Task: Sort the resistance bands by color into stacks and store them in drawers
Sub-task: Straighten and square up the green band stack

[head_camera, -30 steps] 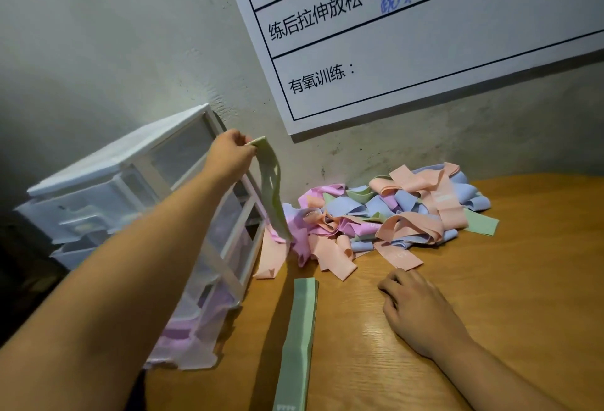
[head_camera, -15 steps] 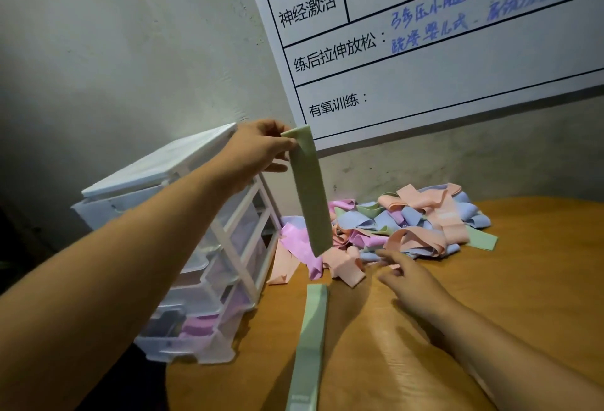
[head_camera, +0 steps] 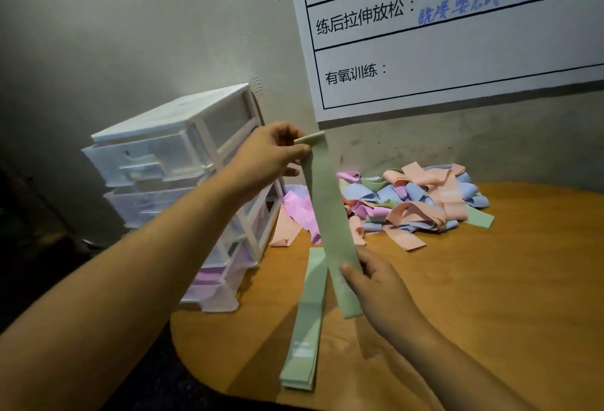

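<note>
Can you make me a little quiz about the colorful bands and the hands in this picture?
1. True or false: the left hand and the right hand both hold the green band.
2. Where does the green stack lie? A floor, B table, C wall.
3. Fill in: the drawers stand to the ___ of the pile.
Key: 1 true; 2 B; 3 left.
</note>
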